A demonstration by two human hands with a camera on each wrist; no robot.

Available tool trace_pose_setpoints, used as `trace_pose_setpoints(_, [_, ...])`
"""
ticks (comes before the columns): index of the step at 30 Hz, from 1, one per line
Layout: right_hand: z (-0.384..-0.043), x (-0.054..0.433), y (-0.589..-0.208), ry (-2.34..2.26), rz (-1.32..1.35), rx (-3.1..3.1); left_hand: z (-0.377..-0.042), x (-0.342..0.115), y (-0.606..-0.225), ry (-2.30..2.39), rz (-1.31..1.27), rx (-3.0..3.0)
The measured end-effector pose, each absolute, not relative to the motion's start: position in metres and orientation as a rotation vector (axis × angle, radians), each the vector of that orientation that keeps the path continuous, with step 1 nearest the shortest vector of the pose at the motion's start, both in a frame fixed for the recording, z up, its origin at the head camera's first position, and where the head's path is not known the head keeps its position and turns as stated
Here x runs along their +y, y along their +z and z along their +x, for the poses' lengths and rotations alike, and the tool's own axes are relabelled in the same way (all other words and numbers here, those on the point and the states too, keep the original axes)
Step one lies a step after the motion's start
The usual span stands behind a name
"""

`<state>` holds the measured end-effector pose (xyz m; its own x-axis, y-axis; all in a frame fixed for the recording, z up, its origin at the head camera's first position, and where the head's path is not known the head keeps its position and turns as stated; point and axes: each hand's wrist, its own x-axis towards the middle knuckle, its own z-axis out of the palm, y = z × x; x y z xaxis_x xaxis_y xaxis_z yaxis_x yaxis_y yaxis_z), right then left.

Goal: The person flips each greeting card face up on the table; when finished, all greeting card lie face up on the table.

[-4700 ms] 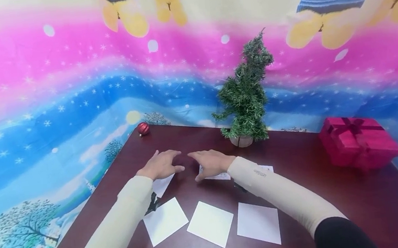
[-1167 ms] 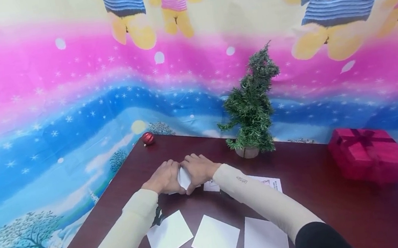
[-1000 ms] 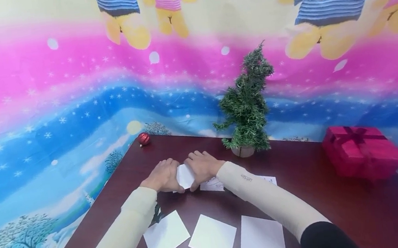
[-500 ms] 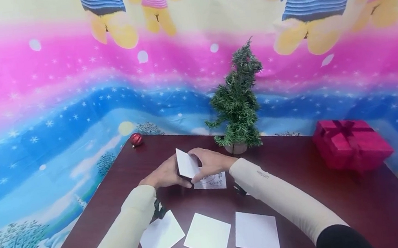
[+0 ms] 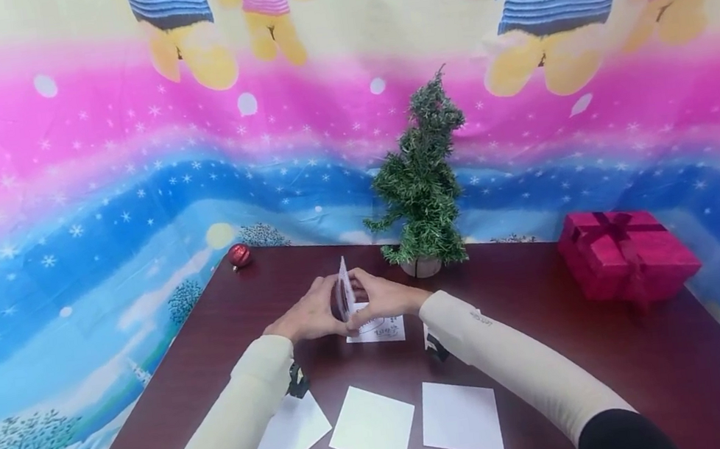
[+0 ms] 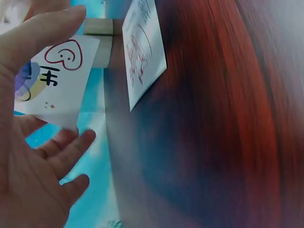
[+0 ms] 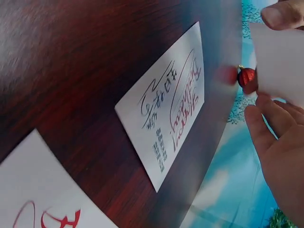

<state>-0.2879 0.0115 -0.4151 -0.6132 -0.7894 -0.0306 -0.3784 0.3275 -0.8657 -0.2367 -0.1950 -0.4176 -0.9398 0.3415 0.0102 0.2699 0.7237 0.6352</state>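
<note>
Both hands hold a white square card point(image 5: 344, 285) upright, almost edge-on to the head view. My left hand point(image 5: 310, 313) has its thumb at one edge and fingertips at the opposite edge. In the left wrist view the card's face point(image 6: 64, 97) carries a red smiling heart, black writing and a purple-yellow patch. My right hand point(image 5: 385, 299) likewise spans the card between thumb and fingers; the right wrist view shows its plain white back point(image 7: 280, 61). Just below lies a card with red and black handwriting point(image 7: 166, 104), partly overlapped by the right hand in the head view.
Another written card point(image 7: 42, 190) lies near the right wrist, mostly hidden. Three blank white cards, left point(image 5: 291, 440), middle point(image 5: 373, 430) and right point(image 5: 460, 420), line the near side. Behind stand a small green tree point(image 5: 418, 181), red bauble point(image 5: 240, 256) and red gift box point(image 5: 626, 253).
The hands, first hovering over the cards, have taken the left card off the table. It has since turned from showing its blank side to standing nearly edge-on.
</note>
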Motion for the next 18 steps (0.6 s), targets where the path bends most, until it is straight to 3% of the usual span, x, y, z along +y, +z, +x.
trace_pose_setpoints(8, [-0.292,0.019,-0.413,-1.359,-0.963,2.26,-0.237,-0.21,-0.411,0.518,0.328,2.962])
trace_pose_setpoints(18, [-0.282,0.001,-0.414,-0.549,-1.264,2.637,-0.234,-0.213,-0.418,0.267,0.315,2.96])
